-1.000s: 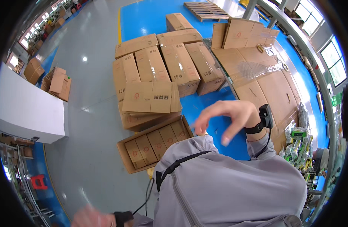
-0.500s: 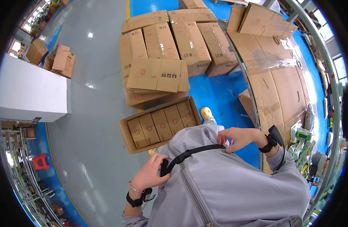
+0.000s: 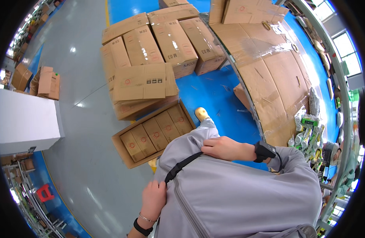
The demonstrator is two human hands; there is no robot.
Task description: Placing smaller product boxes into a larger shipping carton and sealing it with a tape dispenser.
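Black strap [image 3: 187, 161] runs across the front of the grey jacket [image 3: 246, 186], buckle [image 3: 173, 172] nearer the left end. Right hand [image 3: 220, 148]: fingers closed on the strap's right end. Left hand [image 3: 154, 196]: curled against its left end, fingertips hidden, can't tell if it's gripping. Open carton [image 3: 119, 152] of small brown boxes [image 3: 152, 133] sits just beyond, far left.

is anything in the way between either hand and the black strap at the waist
Nothing visible: the left hand and right hand are both at the black strap, at opposite ends of its visible stretch.
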